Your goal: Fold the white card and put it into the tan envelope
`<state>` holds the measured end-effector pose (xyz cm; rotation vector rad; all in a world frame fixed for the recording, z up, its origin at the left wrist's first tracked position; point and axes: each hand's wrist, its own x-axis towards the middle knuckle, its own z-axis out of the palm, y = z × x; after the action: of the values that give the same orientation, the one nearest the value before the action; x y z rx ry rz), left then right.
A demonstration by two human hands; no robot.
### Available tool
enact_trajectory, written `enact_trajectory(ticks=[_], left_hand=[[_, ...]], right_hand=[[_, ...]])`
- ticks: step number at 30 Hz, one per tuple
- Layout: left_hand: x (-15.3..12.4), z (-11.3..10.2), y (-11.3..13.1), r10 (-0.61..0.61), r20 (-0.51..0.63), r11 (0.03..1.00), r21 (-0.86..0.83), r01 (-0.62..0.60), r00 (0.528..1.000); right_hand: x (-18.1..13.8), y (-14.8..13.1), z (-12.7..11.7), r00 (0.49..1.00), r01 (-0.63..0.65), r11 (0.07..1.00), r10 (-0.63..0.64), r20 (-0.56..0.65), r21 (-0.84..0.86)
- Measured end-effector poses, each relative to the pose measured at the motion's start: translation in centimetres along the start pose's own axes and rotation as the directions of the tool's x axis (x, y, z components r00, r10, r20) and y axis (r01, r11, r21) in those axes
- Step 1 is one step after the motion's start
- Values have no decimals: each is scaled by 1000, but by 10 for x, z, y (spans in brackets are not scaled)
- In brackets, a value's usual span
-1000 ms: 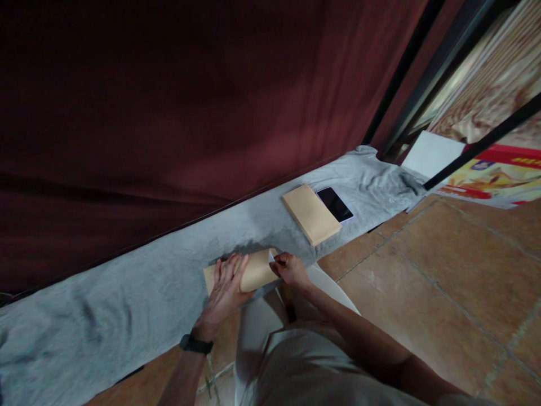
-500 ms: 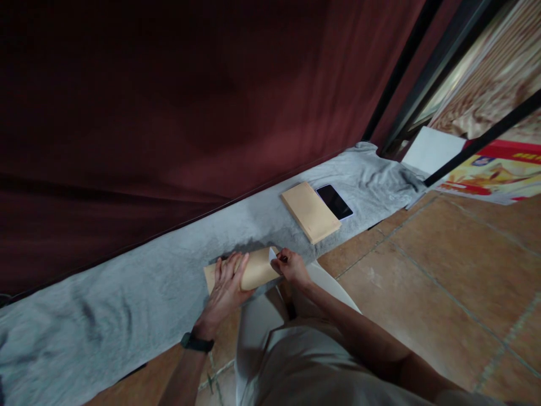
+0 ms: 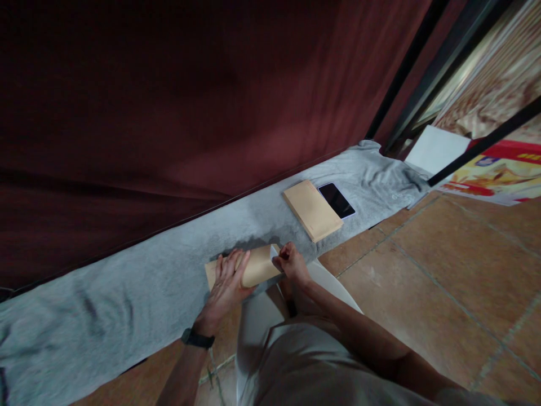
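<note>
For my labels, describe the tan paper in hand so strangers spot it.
Below the dark red curtain runs a long grey cloth. At its near edge, under the left hand, lies the tan paper, showing a white patch, unlike the tan stack.

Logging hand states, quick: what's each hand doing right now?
Left hand: open, spread over the brown paper.
Right hand: closed, seemingly pinching the white piece at the paper's end.

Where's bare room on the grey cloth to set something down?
Widest patch: the grey cloth left of the left hand. A smaller, rumpled one lies right of the phone. Crowded: around the right hand, brown paper, and brown stack beside the phone.
</note>
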<state>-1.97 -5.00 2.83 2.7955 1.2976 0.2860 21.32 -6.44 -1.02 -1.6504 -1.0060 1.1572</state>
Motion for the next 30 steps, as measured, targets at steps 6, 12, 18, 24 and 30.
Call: enact_trajectory(ticks=[6, 12, 18, 24, 30], left_hand=[[0, -2, -1, 7, -3, 1000, -19, -7, 1000], [2, -3, -2, 14, 13, 1000, -26, -13, 1000], [2, -4, -1, 8, 20, 999, -44, -7, 1000], [3, -4, -1, 8, 22, 999, -40, -7, 1000], [1, -3, -5, -4, 30, 999, -54, 5, 1000]], right_hand=[[4, 2, 0, 996, -29, 995, 21, 88, 94], [6, 3, -2, 990, -49, 997, 42, 133, 57], [6, 4, 0, 989, -87, 992, 75, 130, 88], [7, 9, 2, 989, -93, 986, 75, 124, 140], [8, 15, 9, 995, -62, 967, 41, 88, 247]])
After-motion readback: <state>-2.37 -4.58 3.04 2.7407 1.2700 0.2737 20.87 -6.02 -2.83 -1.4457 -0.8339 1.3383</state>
